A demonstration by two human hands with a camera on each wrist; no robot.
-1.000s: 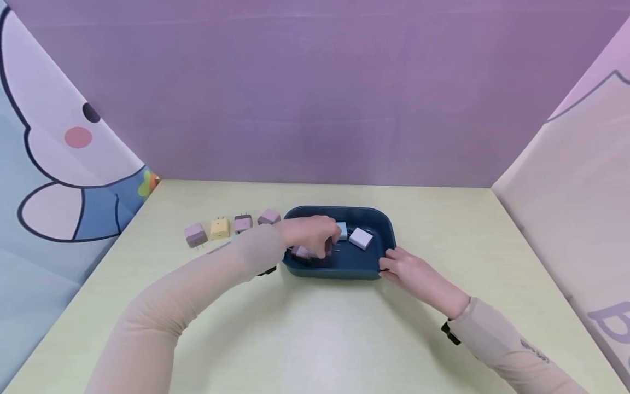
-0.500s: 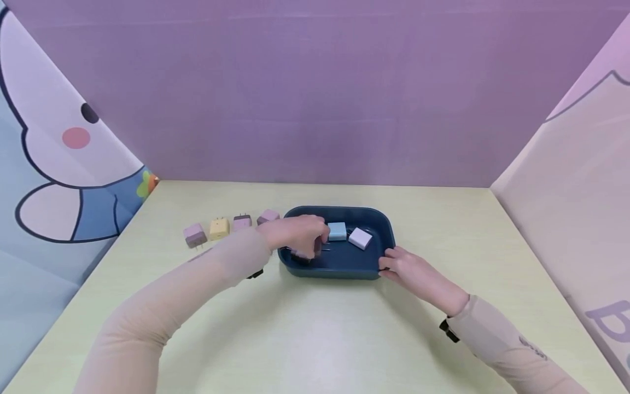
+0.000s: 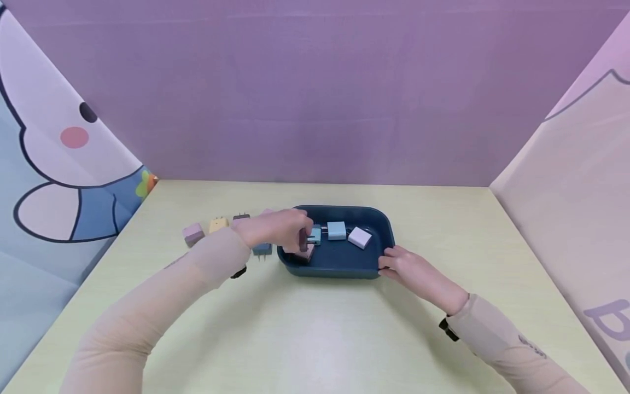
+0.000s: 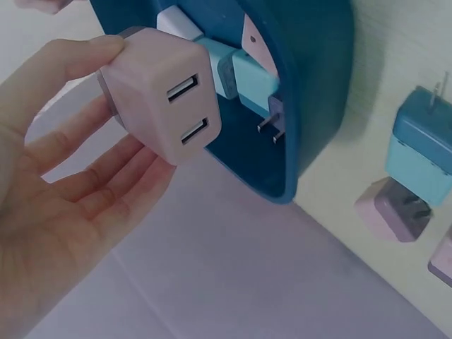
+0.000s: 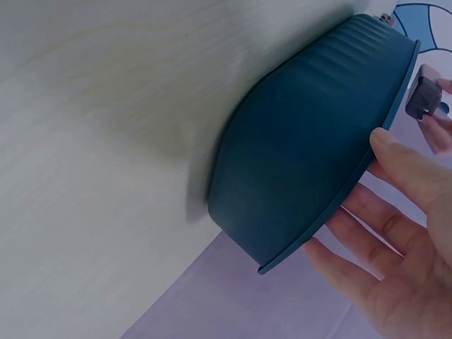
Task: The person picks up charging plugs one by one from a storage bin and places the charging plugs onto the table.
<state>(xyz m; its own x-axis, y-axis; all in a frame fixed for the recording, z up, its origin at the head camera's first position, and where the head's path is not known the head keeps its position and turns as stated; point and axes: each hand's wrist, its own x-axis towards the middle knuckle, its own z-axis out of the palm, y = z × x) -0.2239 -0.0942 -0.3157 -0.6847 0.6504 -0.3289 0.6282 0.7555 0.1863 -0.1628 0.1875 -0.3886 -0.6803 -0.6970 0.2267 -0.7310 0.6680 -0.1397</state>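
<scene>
My left hand [image 3: 281, 227] pinches a pink USB wall charger [image 4: 166, 95] between thumb and fingers, over the left end of a dark blue-green basin [image 3: 351, 260]. Two USB slots show on its face in the left wrist view. Inside the basin lie a white charger [image 3: 360, 237], a light blue charger [image 3: 337, 231], a teal charger [image 3: 315, 235] and a pinkish charger [image 3: 306, 253], the last partly behind my left hand. At the basin's right end my right hand [image 3: 413, 274] grips the rim, thumb on the near side in the right wrist view [image 5: 395, 226].
Left of the basin on the table [image 3: 315, 334] are a mauve charger [image 3: 193, 235], a yellow charger [image 3: 219, 224], a pink and dark charger [image 3: 241, 218] and a blue charger [image 3: 262, 249]. My left arm partly covers this group. A purple backdrop [image 3: 315, 98] stands behind.
My left hand has moved left inside the basin with the charger in its fingers, uncovering the light blue and teal chargers. The right hand stays on the rim.
</scene>
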